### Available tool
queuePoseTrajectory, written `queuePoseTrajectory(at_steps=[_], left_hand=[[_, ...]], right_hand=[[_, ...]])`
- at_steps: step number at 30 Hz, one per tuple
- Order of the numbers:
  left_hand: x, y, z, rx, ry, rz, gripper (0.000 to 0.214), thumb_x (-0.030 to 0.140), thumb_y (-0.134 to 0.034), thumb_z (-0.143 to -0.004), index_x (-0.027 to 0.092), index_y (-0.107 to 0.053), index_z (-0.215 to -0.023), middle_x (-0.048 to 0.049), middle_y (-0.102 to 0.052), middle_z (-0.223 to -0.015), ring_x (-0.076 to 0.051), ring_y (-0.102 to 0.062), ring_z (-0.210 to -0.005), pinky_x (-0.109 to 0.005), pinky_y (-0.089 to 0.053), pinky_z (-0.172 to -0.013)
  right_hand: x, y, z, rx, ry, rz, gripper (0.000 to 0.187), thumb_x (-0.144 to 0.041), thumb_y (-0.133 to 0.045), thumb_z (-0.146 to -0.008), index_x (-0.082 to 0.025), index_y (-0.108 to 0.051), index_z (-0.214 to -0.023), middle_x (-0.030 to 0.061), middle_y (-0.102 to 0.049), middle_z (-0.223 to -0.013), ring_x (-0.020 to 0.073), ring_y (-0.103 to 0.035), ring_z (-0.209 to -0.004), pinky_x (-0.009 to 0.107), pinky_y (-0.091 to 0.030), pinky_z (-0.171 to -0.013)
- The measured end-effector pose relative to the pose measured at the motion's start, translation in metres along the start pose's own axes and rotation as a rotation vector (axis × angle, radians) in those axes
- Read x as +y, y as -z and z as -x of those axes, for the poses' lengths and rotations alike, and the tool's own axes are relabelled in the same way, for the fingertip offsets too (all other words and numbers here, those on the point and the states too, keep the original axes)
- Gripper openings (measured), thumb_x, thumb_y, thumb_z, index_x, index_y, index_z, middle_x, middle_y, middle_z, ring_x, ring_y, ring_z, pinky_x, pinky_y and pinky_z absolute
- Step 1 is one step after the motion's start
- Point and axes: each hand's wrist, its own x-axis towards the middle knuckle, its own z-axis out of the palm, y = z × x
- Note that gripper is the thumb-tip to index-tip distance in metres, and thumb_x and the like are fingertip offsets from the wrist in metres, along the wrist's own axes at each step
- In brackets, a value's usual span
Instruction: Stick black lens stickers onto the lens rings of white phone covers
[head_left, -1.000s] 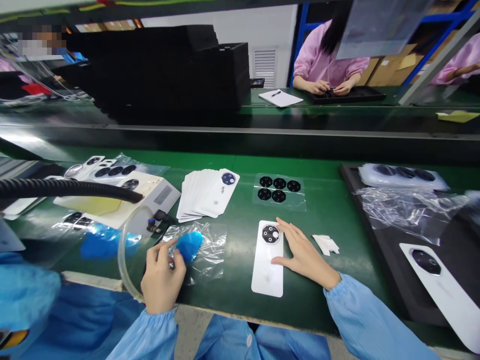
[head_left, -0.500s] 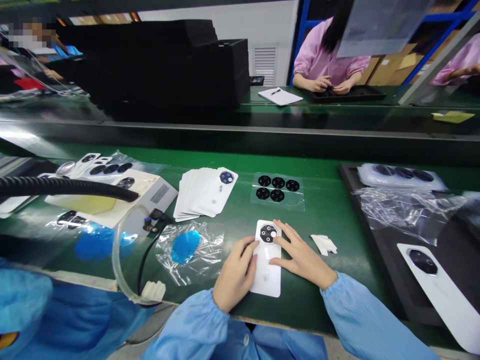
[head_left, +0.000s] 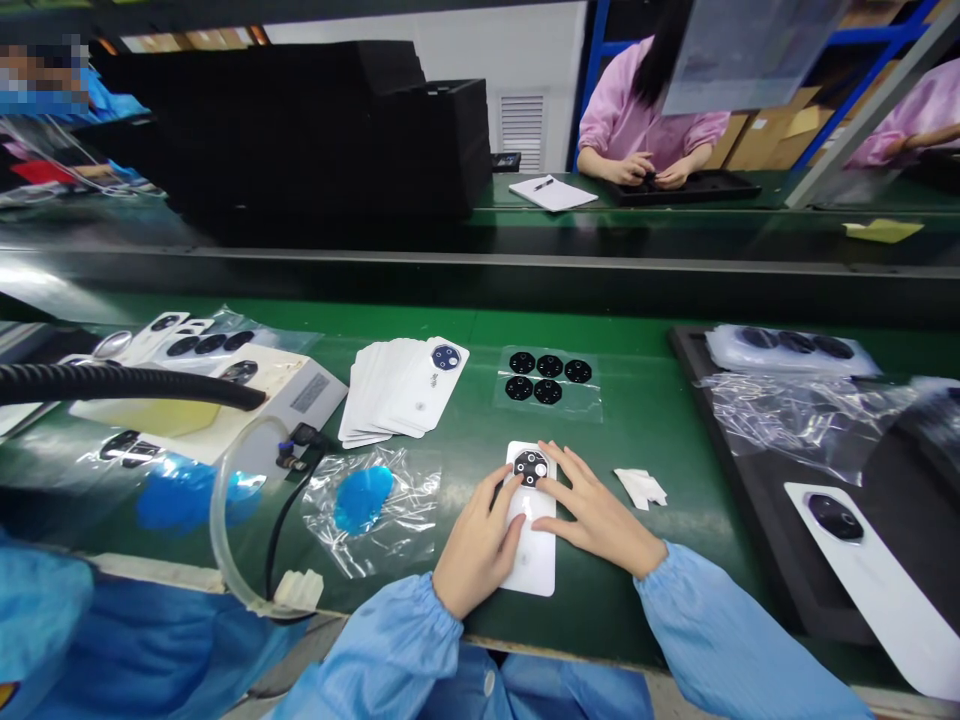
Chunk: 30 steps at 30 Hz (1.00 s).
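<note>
Left hand (head_left: 478, 545) and right hand (head_left: 596, 510) lie open, unclenched, on white card (head_left: 534, 560) on the green bench (head_left: 480, 610). Fingertips partly hide the black lens ring (head_left: 530, 467) at its top. Beyond: blue film (head_left: 363, 500) in a bag, card stack (head_left: 397, 392), lens sheet (head_left: 547, 378).

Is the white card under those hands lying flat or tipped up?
Flat. The long white card lies level on the green workbench mat, with the left hand and right hand resting on it.
</note>
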Motion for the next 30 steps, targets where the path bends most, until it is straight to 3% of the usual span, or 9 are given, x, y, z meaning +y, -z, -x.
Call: queuePoseTrajectory(at_steps=[5,10,16,20,22,24,27,30], left_hand=[[-0.01,0.014,-0.016,-0.084,-0.041,0.046,0.072,0.021,-0.055,-0.086,0.017,-0.02,-0.149,-0.0151,-0.02,-0.157,-0.029,-0.021,-0.143,-0.05,-0.024,-0.115],[-0.022,0.023,-0.028,-0.146,-0.071,0.145,0.084,0.023,-0.065,-0.079,0.02,-0.02,-0.15,-0.0134,-0.024,-0.156,-0.031,-0.019,-0.143,-0.055,-0.014,-0.117],[-0.026,0.025,-0.037,-0.141,-0.01,0.408,0.086,0.02,-0.075,-0.069,0.023,-0.034,-0.144,-0.0134,-0.034,-0.145,-0.032,-0.027,-0.138,-0.055,-0.022,-0.114],[-0.02,0.015,-0.035,-0.085,0.078,0.693,0.084,0.021,-0.071,-0.075,0.03,-0.027,-0.145,-0.0128,-0.023,-0.149,-0.029,-0.046,-0.126,-0.049,-0.042,-0.103],[-0.014,0.009,-0.03,-0.039,0.145,0.854,0.085,0.025,-0.066,-0.081,0.034,-0.013,-0.147,-0.0143,-0.017,-0.152,-0.025,-0.058,-0.113,-0.044,-0.052,-0.091],[-0.008,0.005,-0.021,0.009,0.218,0.995,0.083,0.032,-0.061,-0.086,0.033,-0.004,-0.147,-0.0176,-0.031,-0.147,-0.022,-0.065,-0.1,-0.039,-0.055,-0.081],[0.002,0.01,0.005,0.082,0.314,1.145,0.07,0.042,-0.06,-0.086,0.021,-0.025,-0.143,-0.0174,-0.061,-0.118,-0.023,-0.069,-0.089,-0.036,-0.055,-0.075],[0.015,0.031,0.047,0.185,0.386,1.218,0.057,0.046,-0.065,-0.082,0.017,-0.049,-0.127,-0.0157,-0.067,-0.108,-0.024,-0.069,-0.087,-0.032,-0.054,-0.072]], right_hand=[[0.001,0.0,0.0,0.025,-0.049,-0.031,0.05,-0.052,-0.058,-0.086,-0.016,-0.046,-0.118,0.0204,-0.03,-0.151,0.0275,-0.027,-0.142,0.049,-0.031,-0.115],[0.002,-0.002,0.001,0.035,-0.075,-0.071,0.05,-0.052,-0.06,-0.085,-0.018,-0.044,-0.117,0.0184,-0.029,-0.152,0.0268,-0.027,-0.142,0.047,-0.033,-0.114],[0.002,-0.005,0.005,0.071,-0.133,-0.128,0.073,-0.05,-0.066,-0.082,-0.02,-0.027,-0.136,0.0173,-0.024,-0.154,0.0255,-0.027,-0.142,0.043,-0.037,-0.111],[0.001,-0.004,0.003,0.086,-0.133,-0.15,0.091,-0.044,-0.067,-0.082,-0.022,-0.007,-0.147,0.0157,-0.017,-0.156,0.0256,-0.024,-0.143,0.045,-0.033,-0.114],[-0.001,-0.002,0.003,0.116,-0.124,-0.174,0.09,-0.04,-0.064,-0.085,-0.022,-0.004,-0.149,0.0154,-0.014,-0.157,0.0266,-0.021,-0.143,0.046,-0.032,-0.114],[-0.003,0.0,0.003,0.193,-0.118,-0.201,0.084,-0.037,-0.061,-0.087,-0.021,-0.008,-0.149,0.0148,-0.015,-0.156,0.0281,-0.021,-0.143,0.049,-0.029,-0.115],[-0.001,0.001,0.004,0.372,-0.101,-0.2,0.073,-0.031,-0.057,-0.089,-0.02,-0.017,-0.148,0.0148,-0.023,-0.154,0.031,-0.024,-0.142,0.055,-0.026,-0.115],[0.006,-0.001,0.003,0.502,-0.06,-0.192,0.07,-0.029,-0.059,-0.087,-0.021,-0.023,-0.146,0.0149,-0.029,-0.15,0.0341,-0.032,-0.137,0.06,-0.032,-0.11]])
